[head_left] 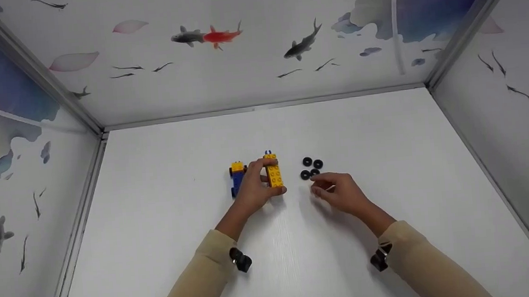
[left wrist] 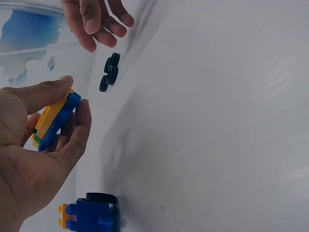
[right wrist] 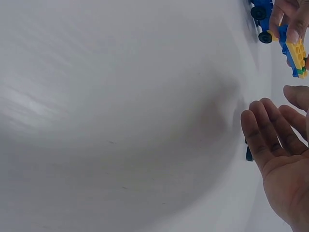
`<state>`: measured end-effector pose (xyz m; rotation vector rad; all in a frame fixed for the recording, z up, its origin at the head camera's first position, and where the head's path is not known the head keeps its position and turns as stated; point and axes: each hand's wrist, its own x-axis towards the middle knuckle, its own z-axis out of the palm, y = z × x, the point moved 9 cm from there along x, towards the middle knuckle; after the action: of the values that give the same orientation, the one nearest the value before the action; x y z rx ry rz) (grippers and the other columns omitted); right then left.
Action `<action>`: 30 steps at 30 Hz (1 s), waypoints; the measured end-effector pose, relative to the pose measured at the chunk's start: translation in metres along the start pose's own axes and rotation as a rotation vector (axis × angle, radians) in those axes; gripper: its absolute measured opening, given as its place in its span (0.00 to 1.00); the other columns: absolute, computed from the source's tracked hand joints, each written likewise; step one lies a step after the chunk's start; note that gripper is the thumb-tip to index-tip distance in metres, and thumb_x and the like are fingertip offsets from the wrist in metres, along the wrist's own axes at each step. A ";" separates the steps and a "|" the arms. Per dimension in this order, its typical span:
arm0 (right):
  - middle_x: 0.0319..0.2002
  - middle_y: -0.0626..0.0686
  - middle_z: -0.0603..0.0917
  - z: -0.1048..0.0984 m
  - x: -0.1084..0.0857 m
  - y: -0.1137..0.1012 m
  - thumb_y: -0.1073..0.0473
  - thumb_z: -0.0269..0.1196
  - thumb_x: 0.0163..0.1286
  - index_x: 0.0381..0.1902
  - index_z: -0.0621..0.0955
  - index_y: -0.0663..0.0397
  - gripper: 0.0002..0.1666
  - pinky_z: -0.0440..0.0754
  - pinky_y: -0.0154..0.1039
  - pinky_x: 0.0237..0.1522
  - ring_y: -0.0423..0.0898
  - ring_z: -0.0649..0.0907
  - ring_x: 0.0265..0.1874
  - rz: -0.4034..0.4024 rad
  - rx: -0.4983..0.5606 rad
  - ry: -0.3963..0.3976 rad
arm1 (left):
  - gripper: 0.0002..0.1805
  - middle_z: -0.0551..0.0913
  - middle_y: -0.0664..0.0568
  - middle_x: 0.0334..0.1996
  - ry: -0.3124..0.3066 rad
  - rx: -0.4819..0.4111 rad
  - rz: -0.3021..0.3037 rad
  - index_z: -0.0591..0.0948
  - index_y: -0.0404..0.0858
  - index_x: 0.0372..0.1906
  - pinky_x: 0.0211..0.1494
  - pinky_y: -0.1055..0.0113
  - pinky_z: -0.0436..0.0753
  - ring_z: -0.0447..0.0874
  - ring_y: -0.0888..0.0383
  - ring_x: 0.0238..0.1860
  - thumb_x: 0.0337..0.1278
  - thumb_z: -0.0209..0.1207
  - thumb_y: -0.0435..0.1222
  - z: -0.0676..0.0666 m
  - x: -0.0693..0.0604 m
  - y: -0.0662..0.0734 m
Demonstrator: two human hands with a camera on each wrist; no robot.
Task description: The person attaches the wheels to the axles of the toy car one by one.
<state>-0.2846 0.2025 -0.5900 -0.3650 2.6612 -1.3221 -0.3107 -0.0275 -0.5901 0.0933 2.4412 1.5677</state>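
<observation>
My left hand (head_left: 254, 187) grips a yellow and blue brick piece (head_left: 274, 172) between thumb and fingers, raised off the table; the left wrist view shows its blue underside (left wrist: 62, 121) and a bit of green at one end. Under and left of that hand stands a blue and yellow brick vehicle (head_left: 237, 180) with black wheels. My right hand (head_left: 341, 193) holds nothing visible, its fingers loosely bent close to a group of small black wheels (head_left: 307, 161). In the right wrist view the right hand (right wrist: 285, 150) partly hides the wheels (right wrist: 249, 153).
A white table (head_left: 163, 175) is enclosed by a back wall (head_left: 249, 74) and side walls printed with fish and petals. Grey metal strips run along the table's back and side edges. Each wrist wears a small black camera (head_left: 240, 259).
</observation>
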 end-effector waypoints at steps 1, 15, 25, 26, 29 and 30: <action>0.48 0.56 0.94 0.000 0.000 0.000 0.61 0.71 0.79 0.65 0.87 0.62 0.21 0.93 0.51 0.56 0.51 0.92 0.48 -0.003 -0.001 0.002 | 0.37 0.73 0.54 0.73 -0.004 -0.023 0.002 0.77 0.57 0.70 0.56 0.63 0.93 0.86 0.51 0.60 0.60 0.81 0.35 0.000 0.000 0.000; 0.47 0.57 0.91 -0.009 0.007 0.002 0.64 0.72 0.77 0.59 0.89 0.63 0.16 0.94 0.52 0.53 0.56 0.91 0.51 -0.040 -0.036 0.083 | 0.30 0.79 0.45 0.69 -0.012 -0.139 0.011 0.72 0.61 0.76 0.50 0.61 0.94 0.89 0.52 0.51 0.79 0.66 0.36 -0.002 -0.005 0.000; 0.55 0.63 0.87 -0.013 0.015 0.008 0.69 0.71 0.75 0.60 0.88 0.65 0.17 0.93 0.54 0.55 0.60 0.89 0.55 -0.021 -0.070 0.119 | 0.42 0.76 0.44 0.71 -0.027 -0.177 -0.024 0.63 0.66 0.85 0.53 0.58 0.94 0.90 0.52 0.55 0.78 0.67 0.35 -0.002 -0.010 -0.001; 0.56 0.63 0.86 -0.013 0.016 0.008 0.69 0.71 0.75 0.60 0.88 0.65 0.18 0.93 0.54 0.55 0.60 0.89 0.56 -0.021 -0.072 0.120 | 0.41 0.76 0.44 0.71 -0.029 -0.184 -0.023 0.64 0.66 0.85 0.54 0.57 0.94 0.90 0.52 0.55 0.78 0.67 0.35 -0.002 -0.010 -0.001; 0.58 0.64 0.85 -0.013 0.017 0.009 0.70 0.71 0.74 0.61 0.87 0.66 0.19 0.93 0.54 0.55 0.61 0.88 0.57 -0.018 -0.073 0.126 | 0.40 0.76 0.44 0.70 -0.038 -0.214 -0.015 0.66 0.67 0.83 0.55 0.57 0.94 0.91 0.52 0.54 0.78 0.67 0.34 -0.002 -0.012 0.000; 0.58 0.64 0.85 -0.012 0.017 0.009 0.70 0.71 0.74 0.62 0.87 0.65 0.20 0.93 0.54 0.55 0.61 0.88 0.57 -0.016 -0.074 0.128 | 0.40 0.76 0.44 0.71 -0.041 -0.226 -0.014 0.67 0.67 0.83 0.56 0.57 0.94 0.91 0.51 0.54 0.78 0.67 0.34 -0.002 -0.013 0.000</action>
<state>-0.3055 0.2125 -0.5905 -0.3221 2.8243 -1.2950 -0.2987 -0.0320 -0.5872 0.0673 2.2126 1.8037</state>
